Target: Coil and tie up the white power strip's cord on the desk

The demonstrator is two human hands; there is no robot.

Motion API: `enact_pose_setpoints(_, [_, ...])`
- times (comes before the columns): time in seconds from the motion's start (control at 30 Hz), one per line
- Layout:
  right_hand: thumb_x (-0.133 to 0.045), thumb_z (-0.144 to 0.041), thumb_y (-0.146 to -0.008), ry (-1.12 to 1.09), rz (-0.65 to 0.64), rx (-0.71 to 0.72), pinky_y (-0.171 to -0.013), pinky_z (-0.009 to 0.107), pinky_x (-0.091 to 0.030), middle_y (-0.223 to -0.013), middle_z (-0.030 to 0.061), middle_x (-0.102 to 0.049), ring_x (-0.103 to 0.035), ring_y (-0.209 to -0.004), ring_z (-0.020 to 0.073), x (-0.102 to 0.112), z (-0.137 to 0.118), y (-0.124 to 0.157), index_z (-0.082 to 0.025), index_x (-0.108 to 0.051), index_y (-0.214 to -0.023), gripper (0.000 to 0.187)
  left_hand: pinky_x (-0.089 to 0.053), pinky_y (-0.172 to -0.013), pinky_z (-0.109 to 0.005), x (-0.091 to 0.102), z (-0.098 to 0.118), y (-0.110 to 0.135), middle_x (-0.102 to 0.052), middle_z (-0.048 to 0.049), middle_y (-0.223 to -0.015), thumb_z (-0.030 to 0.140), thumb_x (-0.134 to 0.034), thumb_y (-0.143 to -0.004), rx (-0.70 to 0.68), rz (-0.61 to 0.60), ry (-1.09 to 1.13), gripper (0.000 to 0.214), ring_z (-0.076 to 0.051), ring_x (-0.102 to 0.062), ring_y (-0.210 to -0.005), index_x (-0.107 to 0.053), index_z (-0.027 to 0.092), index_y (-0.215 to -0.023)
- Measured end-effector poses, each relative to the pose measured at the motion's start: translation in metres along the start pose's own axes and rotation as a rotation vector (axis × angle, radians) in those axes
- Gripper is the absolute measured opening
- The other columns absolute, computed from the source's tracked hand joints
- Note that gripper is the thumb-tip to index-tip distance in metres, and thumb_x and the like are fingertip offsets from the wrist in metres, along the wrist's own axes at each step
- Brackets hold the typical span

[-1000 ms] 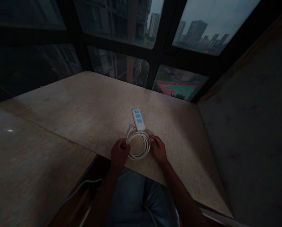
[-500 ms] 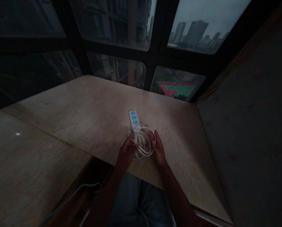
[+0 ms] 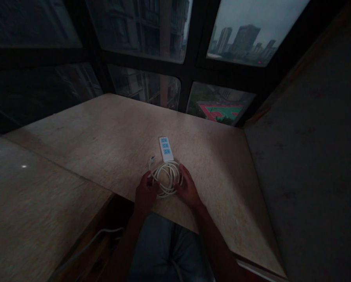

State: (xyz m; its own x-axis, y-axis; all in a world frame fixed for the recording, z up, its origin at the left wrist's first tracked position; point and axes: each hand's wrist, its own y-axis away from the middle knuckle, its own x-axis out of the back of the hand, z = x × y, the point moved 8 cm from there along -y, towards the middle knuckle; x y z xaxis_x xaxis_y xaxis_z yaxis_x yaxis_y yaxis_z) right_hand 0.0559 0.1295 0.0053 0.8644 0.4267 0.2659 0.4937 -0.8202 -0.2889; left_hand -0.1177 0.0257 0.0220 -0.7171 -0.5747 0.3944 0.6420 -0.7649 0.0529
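Note:
A white power strip (image 3: 166,149) with blue sockets lies on the stone-look surface, its long side pointing toward the window. Its white power cord (image 3: 169,188) is gathered in loose loops just below it. My left hand (image 3: 146,192) has its fingers curled on the left side of the loops. On the opposite side, my right hand (image 3: 188,188) closes on the coil, thumb toward the inside and fingers around the outer edge. The plug (image 3: 151,159) rests left of the strip, above my left hand.
The pale countertop (image 3: 104,133) runs back to dark window frames (image 3: 190,74). A wall (image 3: 304,156) rises on the right. Below the counter edge, another pale cable (image 3: 95,237) hangs at the lower left, beside my legs (image 3: 157,246).
Both hands have moved left with the cord, and its loops now lie rounder and closer together. The plug has come out farther to the left. The strip has shifted slightly left.

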Motion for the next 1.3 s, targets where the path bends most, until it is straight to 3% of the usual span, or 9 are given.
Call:
enact_pose_setpoints(0.13, [-0.06, -0.048, -0.086, 0.156, -0.054, 0.111, -0.117, 0.047, -0.024, -0.153, 0.0119, -0.033, -0.029, -0.143, 0.024, -0.004, -0.013, 0.001, -0.022, -0.038, -0.147, 0.07, -0.053, -0.078, -0.036, 0.006, 0.0, -0.001, -0.069, -0.0103, -0.098, 0.038, -0.06, -0.077, -0.016, 0.002, -0.054, 0.058, -0.022, -0.066, -0.087, -0.05, 0.012, -0.129])
enact_pose_setpoints(0.3, [-0.059, -0.047, -0.088, 0.182, -0.165, 0.155, -0.114, 0.046, -0.029, -0.156, 0.0104, -0.028, -0.03, -0.143, 0.0244, -0.012, -0.018, 0.001, -0.025, -0.046, -0.142, 0.06, -0.046, -0.096, -0.044, 0.024, -0.006, -0.002, -0.064, -0.0164, -0.114, 0.044, -0.068, -0.072, -0.084, 0.158, -0.243, 0.062, -0.029, -0.06, -0.107, -0.055, 0.012, -0.123])
enact_pose_setpoints(0.5, [-0.08, -0.065, -0.054, 0.481, -0.345, 0.274, -0.113, 0.063, -0.01, -0.16, 0.0079, -0.013, 0.001, -0.147, 0.0385, -0.034, -0.034, 0.011, -0.032, -0.057, -0.132, 0.088, -0.052, -0.085, -0.038, 0.008, -0.019, -0.005, -0.064, -0.0135, -0.117, 0.044, -0.071, -0.069, 0.061, -0.002, -0.065, 0.068, -0.025, -0.065, -0.098, -0.051, 0.016, -0.127])
enact_pose_setpoints(0.6, [-0.079, -0.062, -0.059, 0.538, -0.423, 0.283, -0.112, 0.065, -0.006, -0.15, 0.0122, -0.039, -0.024, -0.143, 0.037, -0.042, -0.039, 0.014, -0.033, -0.057, -0.131, 0.081, -0.053, -0.078, -0.032, 0.001, -0.022, -0.007, -0.066, -0.0116, -0.111, 0.04, -0.074, -0.064, 0.122, -0.028, 0.113, 0.06, -0.022, -0.065, -0.097, -0.057, 0.015, -0.116])
enact_pose_setpoints(0.7, [-0.072, -0.052, -0.076, 0.439, -0.403, 0.29, -0.113, 0.055, -0.022, -0.122, 0.0111, -0.066, -0.054, -0.123, 0.028, -0.042, -0.042, 0.015, -0.026, -0.065, -0.121, 0.053, -0.05, -0.063, -0.026, 0.003, -0.025, -0.009, -0.068, -0.0084, -0.097, 0.036, -0.076, -0.057, 0.221, -0.03, 0.205, 0.055, -0.017, -0.064, -0.078, -0.06, 0.014, -0.106])
enact_pose_setpoints(0.83, [-0.066, -0.048, -0.083, 0.23, -0.314, 0.243, -0.099, 0.041, -0.043, -0.103, 0.0079, -0.072, -0.065, -0.1, 0.0221, -0.034, -0.043, 0.014, -0.023, -0.072, -0.101, 0.031, -0.03, -0.04, -0.017, 0.0, -0.02, -0.004, -0.058, 0.0018, -0.069, 0.038, -0.071, -0.059, 0.376, -0.198, 0.428, 0.042, -0.005, -0.042, -0.045, -0.063, 0.015, -0.093])
enact_pose_setpoints(1.03, [-0.067, -0.05, -0.081, -0.237, -0.112, -0.004, -0.082, 0.036, -0.052, -0.092, 0.0053, -0.073, -0.067, -0.088, 0.0218, -0.013, -0.034, 0.01, -0.023, -0.074, -0.087, 0.028, -0.016, -0.036, -0.014, -0.018, -0.011, 0.008, -0.038, 0.0087, -0.052, 0.028, -0.073, -0.055, 0.537, -0.322, 0.783, 0.03, -0.001, -0.027, -0.039, -0.061, 0.015, -0.079])
enact_pose_setpoints(1.17, [-0.069, -0.054, -0.077, -0.588, 0.155, -0.172, -0.084, 0.04, -0.052, -0.085, 0.0051, -0.072, -0.067, -0.084, 0.0221, 0.008, -0.019, 0.007, -0.021, -0.071, -0.083, 0.034, -0.018, -0.037, -0.014, -0.023, -0.012, 0.009, -0.039, 0.0085, -0.052, 0.029, -0.077, -0.053, 0.535, -0.284, 0.789, 0.035, 0.0, -0.026, -0.039, -0.066, 0.012, -0.081])
enact_pose_setpoints(1.3, [-0.073, -0.046, -0.077, -1.026, 0.471, -0.163, -0.09, 0.044, -0.051, -0.079, -0.0021, -0.067, -0.063, -0.075, 0.0151, 0.049, -0.007, 0.006, -0.022, -0.064, -0.073, 0.026, -0.014, -0.035, -0.017, 0.005, -0.027, -0.003, -0.045, 0.0069, -0.057, 0.033, -0.076, -0.05, 0.523, -0.034, 0.772, 0.042, -0.001, -0.028, -0.038, -0.07, 0.011, -0.086])
